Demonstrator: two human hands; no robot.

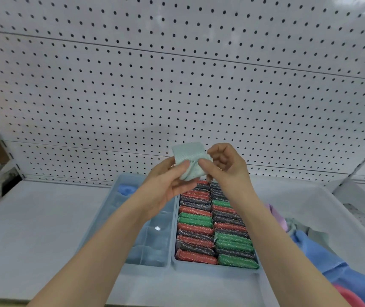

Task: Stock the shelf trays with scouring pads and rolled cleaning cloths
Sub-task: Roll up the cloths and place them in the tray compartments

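Overhead, both hands pinched shut on one crumpled, dimpled pale-green cloth above glittery scouring pads.

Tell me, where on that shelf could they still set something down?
The bare shelf left of the divided tray is open, and that tray's compartments hold only one blue roll at the back. The right tray is packed with scouring pads. Loose cloths crowd the right side. Both hands hold a green cloth.

Two trays side by side on the shelf: divided tray left, scouring pads filling the right tray.
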